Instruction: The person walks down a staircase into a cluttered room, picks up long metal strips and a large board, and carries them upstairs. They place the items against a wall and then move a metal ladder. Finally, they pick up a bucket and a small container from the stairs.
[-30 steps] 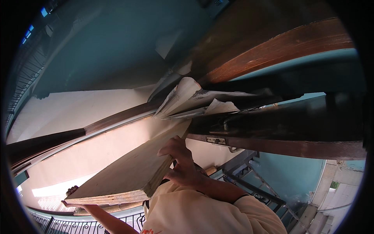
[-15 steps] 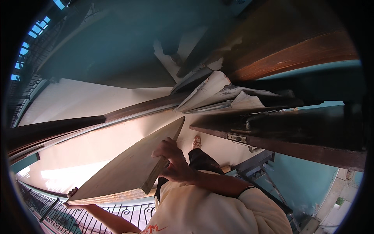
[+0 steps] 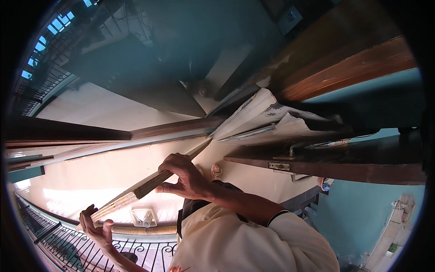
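Right hand [image 3: 183, 179] gripping wooden board [image 3: 152, 184] along side; left hand [image 3: 98, 230] holding far corner.

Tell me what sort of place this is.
Probably a balcony or landing by a doorway: there's a scrolled metal railing, a dark wooden door and a pale, partly sunlit floor.
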Available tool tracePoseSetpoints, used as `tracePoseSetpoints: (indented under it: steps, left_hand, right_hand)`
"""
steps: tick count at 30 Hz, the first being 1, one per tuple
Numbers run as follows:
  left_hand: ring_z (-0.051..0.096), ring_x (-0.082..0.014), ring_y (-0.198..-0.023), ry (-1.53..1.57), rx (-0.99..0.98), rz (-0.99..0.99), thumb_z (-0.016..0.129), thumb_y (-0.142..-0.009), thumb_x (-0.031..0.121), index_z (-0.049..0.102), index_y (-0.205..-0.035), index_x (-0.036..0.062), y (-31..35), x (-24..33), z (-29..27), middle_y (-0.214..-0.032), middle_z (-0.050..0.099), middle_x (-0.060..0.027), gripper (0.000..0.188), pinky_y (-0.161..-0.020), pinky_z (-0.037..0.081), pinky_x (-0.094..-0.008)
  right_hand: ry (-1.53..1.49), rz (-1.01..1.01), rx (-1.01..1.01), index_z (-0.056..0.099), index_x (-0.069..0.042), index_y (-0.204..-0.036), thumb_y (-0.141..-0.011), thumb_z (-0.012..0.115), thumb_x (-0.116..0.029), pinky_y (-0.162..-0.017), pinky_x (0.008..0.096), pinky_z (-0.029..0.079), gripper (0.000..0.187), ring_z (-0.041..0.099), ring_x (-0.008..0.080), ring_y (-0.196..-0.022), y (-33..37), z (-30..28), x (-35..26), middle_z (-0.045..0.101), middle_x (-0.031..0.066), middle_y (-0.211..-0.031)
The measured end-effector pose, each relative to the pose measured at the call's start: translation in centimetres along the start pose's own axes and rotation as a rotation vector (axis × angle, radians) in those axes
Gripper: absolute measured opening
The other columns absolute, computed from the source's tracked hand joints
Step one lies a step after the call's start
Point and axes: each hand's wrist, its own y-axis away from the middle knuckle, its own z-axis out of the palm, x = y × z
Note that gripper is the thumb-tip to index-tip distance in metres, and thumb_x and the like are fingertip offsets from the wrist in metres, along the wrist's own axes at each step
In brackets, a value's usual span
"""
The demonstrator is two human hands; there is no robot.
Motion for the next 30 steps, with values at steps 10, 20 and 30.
tracePoseSetpoints:
  steps: [10, 20, 30]
  left_hand:
    - [0.054, -0.0246, -0.076, 0.115, 0.082, -0.091, 0.066, -0.087, 0.075, 0.059, -0.088, -0.0019, 0.0, -4.6, 0.4, -0.081, 0.054, -0.0087, 0.077, -0.07, 0.043, -0.0392]
    - [0.05, -0.0187, -0.07, 0.175, 0.073, -0.158, 0.059, -0.077, 0.091, 0.055, -0.08, 0.0012, -1.3, -15.7, -1.1, -0.075, 0.05, -0.0043, 0.09, -0.066, 0.04, -0.0342]
    - [0.056, -0.0242, -0.088, 0.232, -0.057, -0.233, 0.051, -0.088, 0.086, 0.058, -0.095, 0.001, -0.2, -27.0, -3.8, -0.091, 0.058, -0.0082, 0.086, -0.084, 0.046, -0.042]
  right_hand:
    - [1.138, 0.059, 0.386, 0.052, -0.004, -0.149, -0.084, 0.084, -0.038, -0.106, 0.0521, 0.033, 0.08, 0.047, 0.0366, -0.135, -1.4, -16.4, -4.4, 0.049, 0.016, -0.149]
    - [1.121, 0.142, 0.529, 0.068, -0.006, -0.134, -0.079, 0.088, -0.04, -0.092, 0.0416, 0.035, 0.068, 0.048, 0.0256, -0.106, 1.1, -15.1, -5.8, 0.06, 0.0101, -0.114]
    - [1.071, 0.151, 0.45, 0.067, -0.006, -0.087, -0.087, 0.067, -0.023, -0.085, 0.0404, 0.037, 0.017, 0.047, 0.0278, -0.098, 4.1, -14.5, -7.2, 0.059, 0.0124, -0.098]
